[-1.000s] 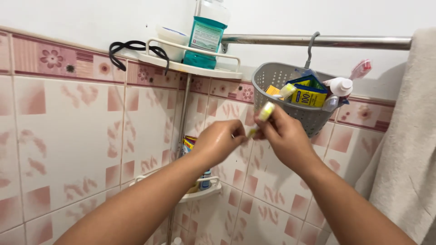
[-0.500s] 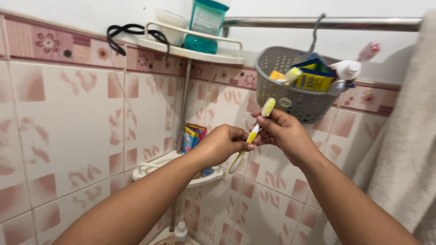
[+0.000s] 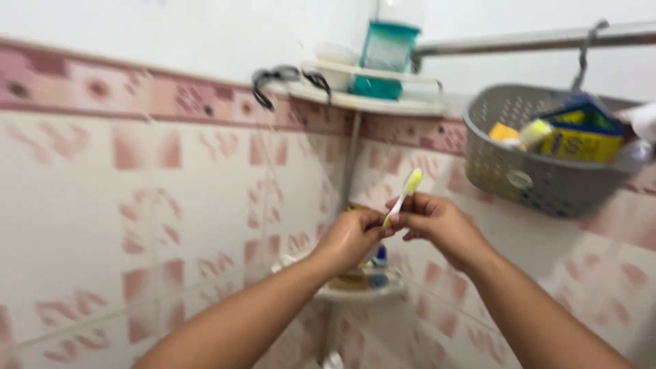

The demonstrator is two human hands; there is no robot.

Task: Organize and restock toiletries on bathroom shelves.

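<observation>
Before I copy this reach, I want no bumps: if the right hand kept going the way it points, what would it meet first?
The right hand points left at the left hand, fingers almost touching on the yellow toothbrush; it meets those first.

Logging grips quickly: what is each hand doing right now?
Left hand: fingers closed on the lower handle of the yellow-and-white toothbrush.
Right hand: fingers closed on the same toothbrush, just below its head.

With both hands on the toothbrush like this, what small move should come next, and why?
Probably let the left hand release, leaving the right hand to carry the yellow and white toothbrush. Both hands pinch its handle, head up, in front of the tiled corner, and the grey hanging basket is on the right-hand side.
</observation>
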